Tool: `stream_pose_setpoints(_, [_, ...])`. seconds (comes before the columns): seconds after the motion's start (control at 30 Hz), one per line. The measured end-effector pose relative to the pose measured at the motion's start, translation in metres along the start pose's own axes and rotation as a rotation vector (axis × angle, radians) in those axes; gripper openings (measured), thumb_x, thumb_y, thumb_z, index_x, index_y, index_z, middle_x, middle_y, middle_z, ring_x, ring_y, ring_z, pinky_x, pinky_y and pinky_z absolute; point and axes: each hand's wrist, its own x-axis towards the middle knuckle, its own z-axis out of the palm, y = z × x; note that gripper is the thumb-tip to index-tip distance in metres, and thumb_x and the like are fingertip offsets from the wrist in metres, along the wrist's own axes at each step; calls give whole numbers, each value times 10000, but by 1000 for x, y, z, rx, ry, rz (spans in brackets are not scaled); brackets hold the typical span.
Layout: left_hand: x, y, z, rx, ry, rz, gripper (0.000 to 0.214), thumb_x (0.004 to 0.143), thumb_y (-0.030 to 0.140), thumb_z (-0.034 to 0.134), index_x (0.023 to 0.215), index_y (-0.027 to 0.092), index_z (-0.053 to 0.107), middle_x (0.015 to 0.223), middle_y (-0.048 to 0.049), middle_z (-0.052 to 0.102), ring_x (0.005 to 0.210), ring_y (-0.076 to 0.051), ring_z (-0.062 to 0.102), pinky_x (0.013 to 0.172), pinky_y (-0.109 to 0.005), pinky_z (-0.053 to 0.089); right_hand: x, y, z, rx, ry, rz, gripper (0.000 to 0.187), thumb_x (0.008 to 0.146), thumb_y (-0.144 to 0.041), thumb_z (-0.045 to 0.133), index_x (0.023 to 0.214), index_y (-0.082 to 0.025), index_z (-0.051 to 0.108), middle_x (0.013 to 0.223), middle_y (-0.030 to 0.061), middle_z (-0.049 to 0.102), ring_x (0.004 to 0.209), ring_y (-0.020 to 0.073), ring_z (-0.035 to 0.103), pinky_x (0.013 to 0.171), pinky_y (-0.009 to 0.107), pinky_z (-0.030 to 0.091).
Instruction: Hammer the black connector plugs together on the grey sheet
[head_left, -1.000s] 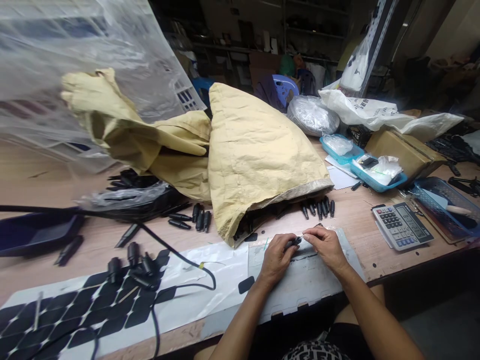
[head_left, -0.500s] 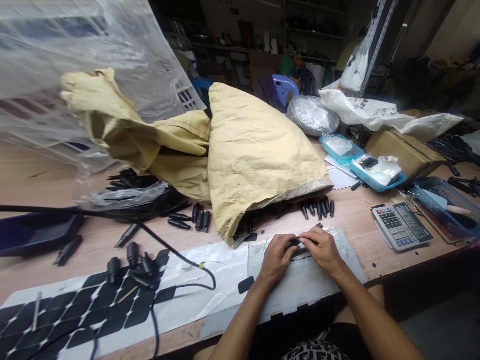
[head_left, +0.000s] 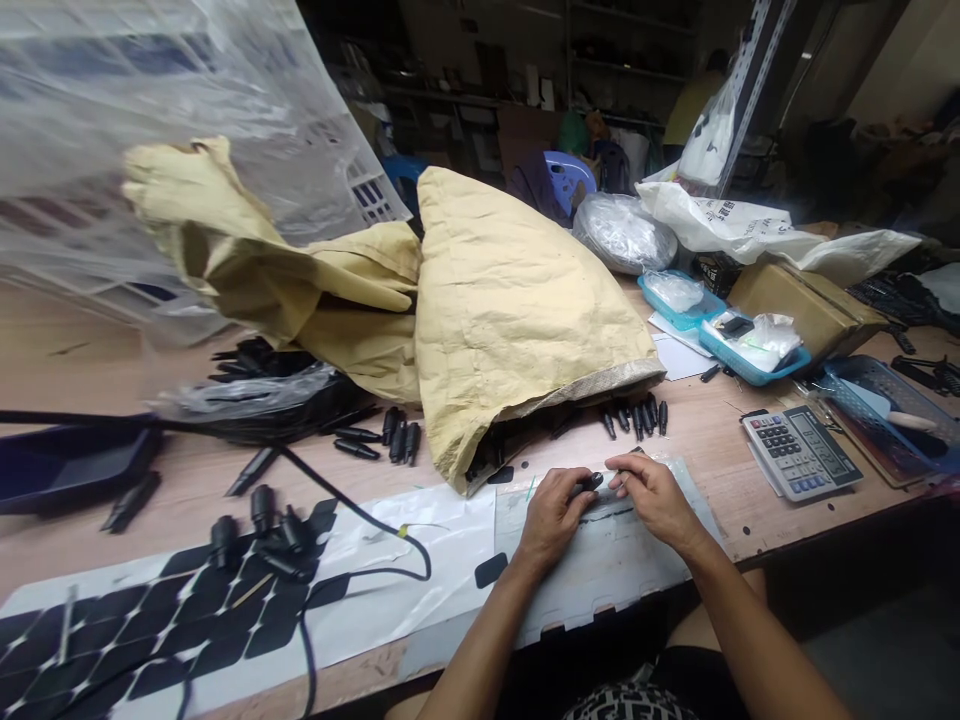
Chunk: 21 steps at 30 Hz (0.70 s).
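My left hand [head_left: 553, 515] is closed around a small black cylindrical part [head_left: 592, 482], whose round end points to the right. Just right of it, my right hand [head_left: 654, 503] is in a pinch, thumb against forefinger. Whatever lies in that pinch is too small to make out. A narrow gap separates the two hands. Both are above a clear sheet [head_left: 622, 560] on the table's front edge. Behind them, several black parts with thin tips [head_left: 637, 418] stand in a row by the mouth of a large tan sack [head_left: 525, 300].
A grey calculator [head_left: 802, 452] and blue baskets [head_left: 757, 360] are to the right. On the left, a black cable [head_left: 360, 515] crosses the white sheet with dark squares [head_left: 172, 620], where more black parts [head_left: 262, 510] lie. A dark blue tray [head_left: 67, 470] sits at far left.
My right hand has drawn a little to the right, away from the black part, opening a gap between the hands. My left hand has stayed nearly still. A person shows in the back right.
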Motion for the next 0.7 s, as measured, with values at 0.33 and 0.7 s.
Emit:
stream_pose_setpoints(0.33, [0,-3,0,10,-29,10,190,893,239,584,1073,254,641,999,-39,648,972,-211,580,859,-366,482,2,-12,-4,-218,33,-176,208,826,-146,628,960,-226,765,942,62,688,879,213,662,824,366,541])
stream_pose_setpoints(0.7, [1,-3,-1,30,-40,65,204,888,208,597,1078,253,653,998,-31,680,976,-215,578,875,-368,471,5,-14,-7,-434,-52,-385,257,865,-80,589,956,-232,775,909,71,728,872,226,677,801,361,539])
